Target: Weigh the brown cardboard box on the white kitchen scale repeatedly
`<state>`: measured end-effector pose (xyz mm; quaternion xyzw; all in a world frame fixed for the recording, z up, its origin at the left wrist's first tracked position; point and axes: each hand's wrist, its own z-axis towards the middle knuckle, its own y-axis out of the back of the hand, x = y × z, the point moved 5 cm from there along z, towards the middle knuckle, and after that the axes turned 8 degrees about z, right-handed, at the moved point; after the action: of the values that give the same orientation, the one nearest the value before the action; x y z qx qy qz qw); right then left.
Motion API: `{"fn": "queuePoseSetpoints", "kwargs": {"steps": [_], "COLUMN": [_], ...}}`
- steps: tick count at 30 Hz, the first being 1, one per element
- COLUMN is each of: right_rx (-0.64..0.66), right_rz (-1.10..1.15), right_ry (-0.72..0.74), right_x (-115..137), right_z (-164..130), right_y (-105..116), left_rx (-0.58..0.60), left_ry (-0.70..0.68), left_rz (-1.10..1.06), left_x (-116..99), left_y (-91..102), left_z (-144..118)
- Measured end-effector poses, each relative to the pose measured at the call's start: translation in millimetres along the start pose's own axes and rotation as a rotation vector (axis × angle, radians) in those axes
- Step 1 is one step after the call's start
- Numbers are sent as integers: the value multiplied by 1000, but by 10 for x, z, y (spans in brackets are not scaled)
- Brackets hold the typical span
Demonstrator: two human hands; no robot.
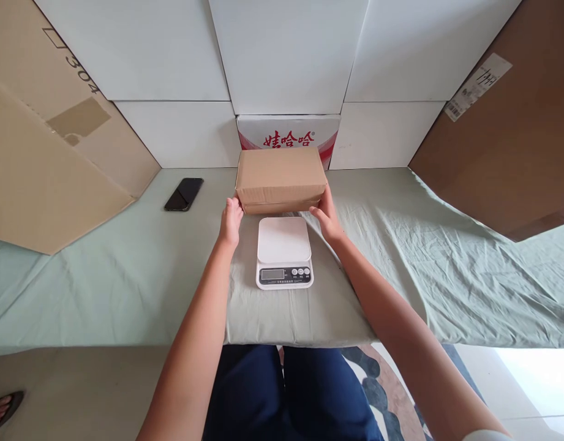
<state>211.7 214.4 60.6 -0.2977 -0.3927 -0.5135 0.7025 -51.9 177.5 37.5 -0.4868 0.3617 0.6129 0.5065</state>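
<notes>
Between my two hands is a closed brown cardboard box (280,170), just behind a white digital kitchen scale (284,242). My left hand (231,222) grips the box's lower left corner, its fingers partly hidden behind the side. At the lower right corner my right hand (326,214) holds it, thumb on the front face and fingers behind. The scale lies flat with its display and buttons facing me, and nothing rests on its platform. Whether the box's bottom touches the cloth cannot be made out.
A black smartphone (184,194) lies to the left on the green cloth (125,263). Large cardboard sheets stand at the left (70,159) and right (502,135). A white-and-red printed carton (288,130) stands against the white panels behind. Someone's sandalled foot (1,410) shows at lower left.
</notes>
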Motion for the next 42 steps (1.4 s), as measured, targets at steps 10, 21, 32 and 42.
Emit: {"fn": "queuePoseSetpoints", "kwargs": {"steps": [10,21,32,42], "right_rx": [0,-22,-43,-50], "right_rz": [-109,-53,-33,-48], "right_ry": [21,-26,-13,-10], "right_x": [454,451,507,514], "right_z": [-991,-1110,-1094,-1120], "right_y": [-57,-93,-107,-108], "left_rx": [85,106,97,92], "left_ry": [-56,-53,-58,-51], "left_rz": [26,18,35,34], "left_x": [-396,-378,-377,-356], "left_y": [50,36,36,53], "left_z": [-1266,-1330,-1350,-1348]}}
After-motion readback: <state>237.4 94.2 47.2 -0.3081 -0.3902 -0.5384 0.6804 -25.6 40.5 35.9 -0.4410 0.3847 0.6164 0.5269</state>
